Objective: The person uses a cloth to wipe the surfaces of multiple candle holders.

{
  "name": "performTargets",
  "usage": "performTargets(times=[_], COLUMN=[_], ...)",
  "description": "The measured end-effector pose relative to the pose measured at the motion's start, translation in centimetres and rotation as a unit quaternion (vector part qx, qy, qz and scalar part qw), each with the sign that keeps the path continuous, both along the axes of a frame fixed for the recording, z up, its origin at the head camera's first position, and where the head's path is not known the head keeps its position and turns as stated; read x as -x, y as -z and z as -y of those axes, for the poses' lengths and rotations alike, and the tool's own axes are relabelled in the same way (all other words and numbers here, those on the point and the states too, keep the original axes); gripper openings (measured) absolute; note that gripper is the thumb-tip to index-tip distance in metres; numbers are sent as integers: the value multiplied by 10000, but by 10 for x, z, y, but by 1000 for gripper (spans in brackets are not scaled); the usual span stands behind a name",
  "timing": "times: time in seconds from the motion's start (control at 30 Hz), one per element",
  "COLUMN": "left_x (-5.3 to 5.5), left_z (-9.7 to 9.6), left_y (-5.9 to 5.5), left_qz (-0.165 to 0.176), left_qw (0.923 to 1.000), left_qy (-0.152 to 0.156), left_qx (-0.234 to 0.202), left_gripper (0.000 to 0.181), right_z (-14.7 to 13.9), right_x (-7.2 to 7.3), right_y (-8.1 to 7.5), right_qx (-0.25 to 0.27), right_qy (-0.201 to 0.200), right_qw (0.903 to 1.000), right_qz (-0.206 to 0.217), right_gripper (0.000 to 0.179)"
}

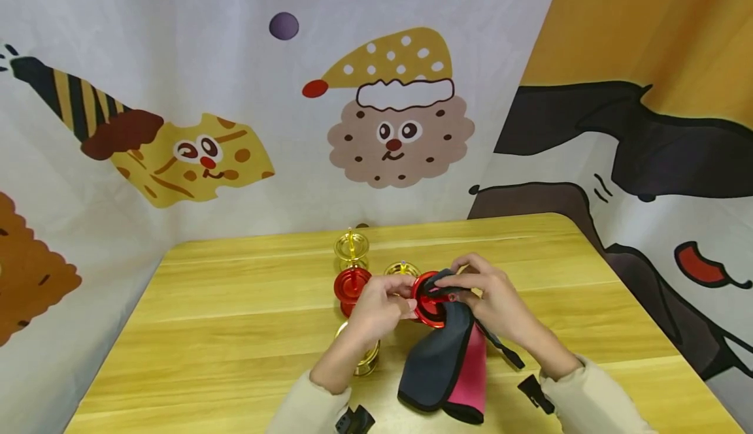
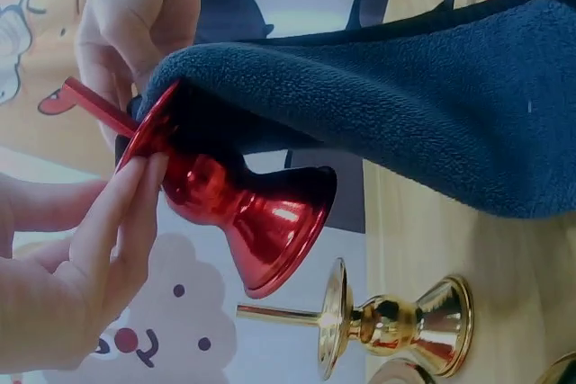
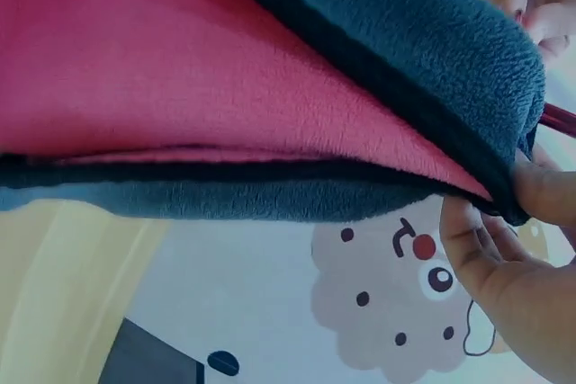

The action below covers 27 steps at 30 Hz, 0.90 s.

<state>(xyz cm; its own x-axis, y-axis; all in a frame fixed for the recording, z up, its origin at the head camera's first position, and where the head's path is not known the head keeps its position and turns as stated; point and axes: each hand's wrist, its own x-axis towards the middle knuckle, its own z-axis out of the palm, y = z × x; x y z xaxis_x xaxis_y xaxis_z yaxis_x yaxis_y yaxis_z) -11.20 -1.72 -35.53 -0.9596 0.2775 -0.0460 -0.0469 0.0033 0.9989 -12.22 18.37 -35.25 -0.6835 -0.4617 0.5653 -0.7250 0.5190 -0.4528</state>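
A shiny red candle holder (image 2: 270, 231), with a wide dish, a flared foot and a thin stem, is tilted in the air. My left hand (image 1: 379, 306) pinches the rim of its dish between thumb and fingers. With its fingertips, my right hand (image 1: 500, 297) grips a corner of a two-sided cloth (image 1: 435, 362) and presses it against the inside of that dish. The cloth is fluffy grey-blue on one face and pink (image 3: 180, 78) on the other, edged in black. It hangs down over the holder toward the tabletop. In the right wrist view it hides most of the holder.
Left of the hands, a gold candle holder (image 1: 351, 246), a second red one (image 1: 351, 285) and another gold one (image 1: 368, 359) stand in a row on the wooden table (image 1: 223, 329). One more gold holder (image 1: 402, 268) is just behind the hands. A printed curtain (image 1: 235, 42) hangs behind.
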Motion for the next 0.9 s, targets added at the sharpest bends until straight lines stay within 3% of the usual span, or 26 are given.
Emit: performTargets(times=[0.13,0.37,0.5,0.63,0.73,0.8,0.9], left_x=[-3,-9,-7,-5,-5,-5,-6], left_z=[-1,-2,3,8,8,7,6], left_y=[0,0,-2,-6,-8,-7,-7], left_qz=[137,34,-152,-239,-192,-140,-4], left_qw=[9997,9961,9981,9987,9976,9982,9997], left_qy=[-132,-833,-590,49,332,271,-107], left_qx=[-139,-288,-29,449,568,513,218], left_gripper=[28,26,26,24,22,22,22], right_z=[-1,5,7,8,9,8,8], right_x=[-1,-15,-17,-12,-8,-7,-8], right_y=[-2,5,5,-3,-9,-11,-12], right_qx=[-82,474,543,186,-58,-85,90], right_qy=[45,682,577,196,-123,-200,17], right_qw=[10000,9923,9931,9992,9999,9998,9999], right_qz=[34,916,864,310,-5,-48,137], right_gripper=[40,34,34,38,40,40,38])
